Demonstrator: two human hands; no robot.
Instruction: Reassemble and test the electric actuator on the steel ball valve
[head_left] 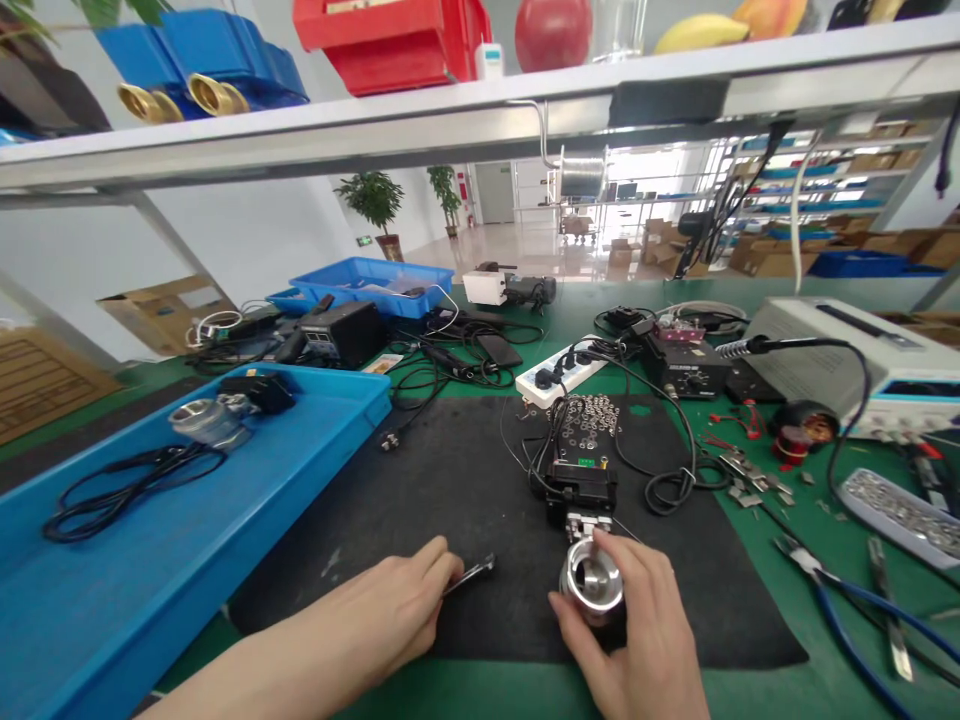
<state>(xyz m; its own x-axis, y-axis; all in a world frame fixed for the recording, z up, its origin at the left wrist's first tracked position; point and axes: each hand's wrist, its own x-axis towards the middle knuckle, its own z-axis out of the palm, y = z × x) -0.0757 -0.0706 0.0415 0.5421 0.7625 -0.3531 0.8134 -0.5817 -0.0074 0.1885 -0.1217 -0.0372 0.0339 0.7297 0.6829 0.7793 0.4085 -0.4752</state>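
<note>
The left hand (409,603) pinches a slim metal tool (472,573) over the black mat (450,470). Rightward, the metal fitting (592,585) sits near-side of a black box (583,488), the right hand (651,630) curled around it. This looks like steadying for adjustment; the next move probably calls for lining up the tool.

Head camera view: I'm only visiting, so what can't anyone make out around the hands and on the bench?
All in the head view:
Metal tool: its gripped end is hidden by the left hand.
Silver cylinder: part of its side is covered by the right hand.
Blue-handled pliers: handle ends are cut off by the right and lower edges.
Little metal pieces: too small and crowded to count.
</note>
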